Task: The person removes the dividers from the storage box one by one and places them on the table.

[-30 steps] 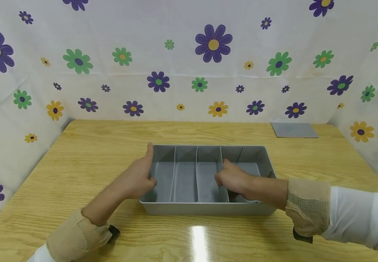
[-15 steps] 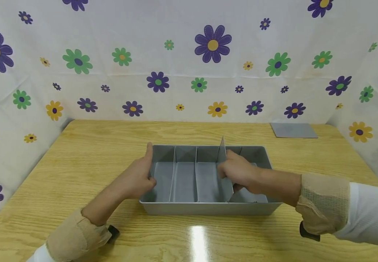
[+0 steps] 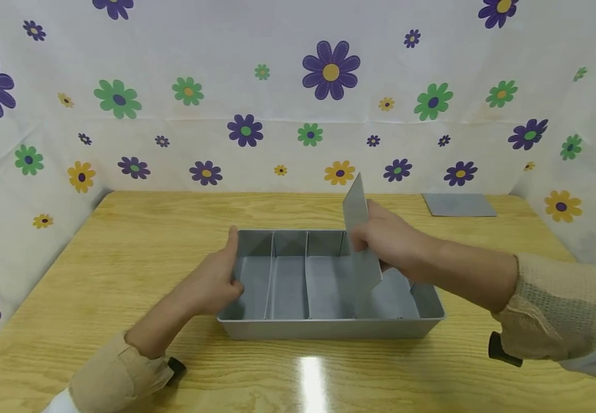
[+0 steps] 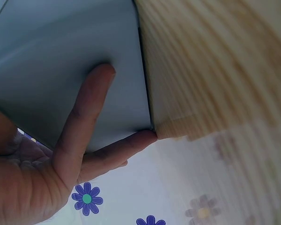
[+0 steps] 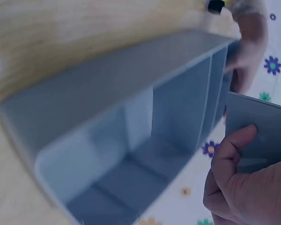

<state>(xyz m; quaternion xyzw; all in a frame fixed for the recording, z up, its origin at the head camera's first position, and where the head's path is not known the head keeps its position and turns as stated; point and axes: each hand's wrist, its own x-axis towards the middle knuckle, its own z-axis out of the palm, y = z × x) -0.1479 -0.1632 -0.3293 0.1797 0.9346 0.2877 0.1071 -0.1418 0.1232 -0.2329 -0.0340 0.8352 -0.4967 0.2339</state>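
A long grey organizer box (image 3: pixel 328 328) sits on the wooden table, with two upright divider panels (image 3: pixel 306 275) standing across its left half. My left hand (image 3: pixel 210 284) holds the box's left end. Its thumb hooks over the rim, while in the left wrist view straight fingers (image 4: pixel 86 108) press the outside of the grey end wall. Above the right half of the box, my right hand (image 3: pixel 393 238) pinches a thin grey divider (image 3: pixel 355 209) between thumb and fingers. The divider is raised and tilted, its top above the box rim. In the right wrist view it shows as a flat panel (image 5: pixel 262 124).
Another flat grey panel (image 3: pixel 459 205) lies at the table's back right. A white cloth with purple, green and yellow flowers (image 3: pixel 215 137) hangs behind and along both sides. The wooden table (image 3: pixel 137 229) extends around the box.
My right hand has drawn the divider up out of its place in the box and moved up and to the right with it. My left hand keeps its hold on the box.
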